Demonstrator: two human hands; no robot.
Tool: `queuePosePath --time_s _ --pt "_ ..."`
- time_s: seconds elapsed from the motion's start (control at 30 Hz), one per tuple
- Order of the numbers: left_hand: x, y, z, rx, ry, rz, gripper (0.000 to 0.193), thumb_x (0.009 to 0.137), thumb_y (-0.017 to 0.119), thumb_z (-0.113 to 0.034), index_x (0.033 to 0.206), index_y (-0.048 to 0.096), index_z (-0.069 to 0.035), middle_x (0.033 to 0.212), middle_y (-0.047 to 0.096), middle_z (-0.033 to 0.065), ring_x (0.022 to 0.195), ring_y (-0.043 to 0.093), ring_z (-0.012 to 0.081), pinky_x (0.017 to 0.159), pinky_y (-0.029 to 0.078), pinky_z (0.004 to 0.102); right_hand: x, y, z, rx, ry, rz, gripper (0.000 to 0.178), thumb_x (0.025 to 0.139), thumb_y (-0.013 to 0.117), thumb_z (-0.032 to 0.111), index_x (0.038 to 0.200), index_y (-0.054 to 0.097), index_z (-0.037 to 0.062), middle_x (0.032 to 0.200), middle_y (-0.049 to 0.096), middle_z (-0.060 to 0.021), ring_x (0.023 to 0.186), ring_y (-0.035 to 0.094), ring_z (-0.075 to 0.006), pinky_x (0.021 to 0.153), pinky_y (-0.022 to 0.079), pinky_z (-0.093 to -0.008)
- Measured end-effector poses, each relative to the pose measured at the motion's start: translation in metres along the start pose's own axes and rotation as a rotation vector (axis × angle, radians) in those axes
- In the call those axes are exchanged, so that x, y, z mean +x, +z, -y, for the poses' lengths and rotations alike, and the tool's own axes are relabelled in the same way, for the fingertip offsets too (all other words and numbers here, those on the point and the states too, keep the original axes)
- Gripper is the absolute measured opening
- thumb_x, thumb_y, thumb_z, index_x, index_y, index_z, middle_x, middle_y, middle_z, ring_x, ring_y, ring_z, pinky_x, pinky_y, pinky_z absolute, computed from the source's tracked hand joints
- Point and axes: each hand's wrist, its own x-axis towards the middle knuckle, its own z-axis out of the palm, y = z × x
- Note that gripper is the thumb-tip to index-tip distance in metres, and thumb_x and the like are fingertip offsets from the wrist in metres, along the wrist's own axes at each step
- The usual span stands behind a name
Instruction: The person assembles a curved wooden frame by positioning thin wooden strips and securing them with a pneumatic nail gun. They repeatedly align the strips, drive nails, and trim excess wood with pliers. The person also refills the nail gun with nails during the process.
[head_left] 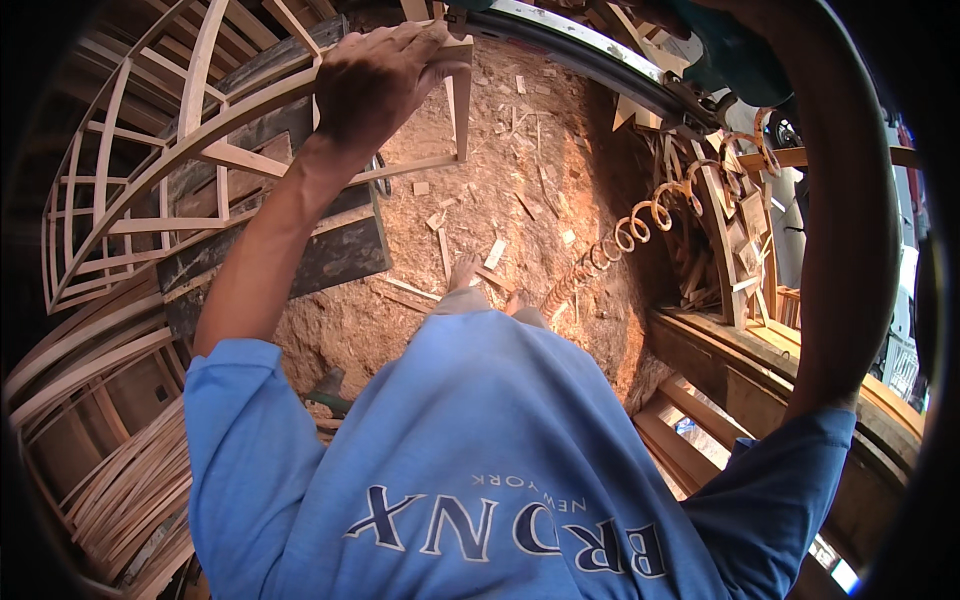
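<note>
My left hand (378,80) grips the corner of a curved wooden lattice frame (240,118) of pale strips, its fingers bent over the end piece. At the upper right a teal nail gun (735,50) with a long grey metal magazine reaches across toward that corner. Its nose touches or almost touches the wood beside my left fingers. My right hand (765,10) is at the tool's body, closed around it, though the upper edge cuts off most of the fingers. An orange coiled air hose (650,215) hangs from the tool's rear end down toward the floor.
Under the frame stands a dark, worn bench (345,245). Bundled thin wooden strips (130,460) and curved pieces lie at the lower left. Wood offcuts (497,253) litter the dirt floor around my bare feet (463,272). Scrap wood (735,240) and a beam (720,350) are at the right.
</note>
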Motion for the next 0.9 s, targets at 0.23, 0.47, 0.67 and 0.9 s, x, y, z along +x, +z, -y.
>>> queuePosePath --time_s 0.23,0.47,0.67,0.9 --pt "-0.002 0.002 0.001 0.026 -0.003 -0.002 0.037 0.08 0.076 -0.045 0.102 0.073 -0.015 0.094 0.074 0.0003 0.077 0.071 0.0191 0.067 0.052 0.0334 0.001 0.0 0.005 -0.031 0.01 0.001 0.027 0.076 0.07 0.016 0.096 0.066 -0.001 0.075 0.065 -0.0091 0.065 0.06 -0.0174 0.066 0.047 -0.0337" --pt "-0.001 0.001 -0.001 0.023 -0.008 0.005 0.038 0.081 0.076 -0.045 0.103 0.073 -0.014 0.095 0.074 -0.0003 0.083 0.072 0.0167 0.068 0.052 0.0329 -0.002 0.003 0.007 -0.032 0.007 -0.021 0.029 0.075 0.07 0.015 0.1 0.066 -0.0012 0.078 0.067 -0.0102 0.068 0.062 -0.0189 0.069 0.048 -0.0348" --pt "-0.003 0.003 0.0 0.01 -0.008 0.009 0.041 0.08 0.076 -0.045 0.109 0.072 -0.016 0.098 0.074 0.0001 0.086 0.072 0.0172 0.071 0.053 0.0329 -0.009 -0.002 0.005 0.008 0.004 -0.108 0.032 0.075 0.069 0.014 0.102 0.066 -0.0014 0.081 0.068 -0.0111 0.071 0.063 -0.0202 0.072 0.049 -0.0357" --pt "-0.002 -0.001 -0.002 0.042 -0.051 0.106 0.058 0.08 0.076 -0.043 0.131 0.064 -0.016 0.094 0.073 0.0018 0.088 0.071 0.0168 0.073 0.053 0.0326 -0.1 0.052 -0.044 0.256 -0.024 -0.544 0.035 0.074 0.069 0.013 0.106 0.067 -0.0017 0.084 0.069 -0.0122 0.075 0.065 -0.0217 0.076 0.051 -0.0368"
